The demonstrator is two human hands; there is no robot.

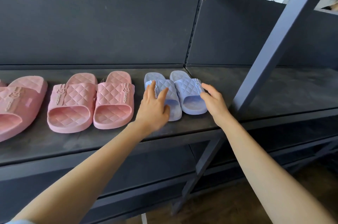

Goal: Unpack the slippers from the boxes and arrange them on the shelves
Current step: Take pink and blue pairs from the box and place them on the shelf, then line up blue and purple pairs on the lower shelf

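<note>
Two blue quilted slippers stand side by side on the dark shelf (182, 128), heels toward me. My left hand (154, 103) rests on the left blue slipper (172, 95) with straight, spread fingers over its strap. My right hand (213, 100) touches the outer side of the right blue slipper (188, 92), fingers relaxed. To the left stands a pink pair: one pink slipper (71, 103) and its mate (115, 101). Another pink slipper (16, 103) is cut off by the left edge.
A dark back panel (109, 22) closes the shelf behind. A slanted metal upright (274, 46) rises just right of the blue pair, with more shelf surface (285, 86) beyond it. Lower shelves (128, 172) lie beneath, above a brown floor.
</note>
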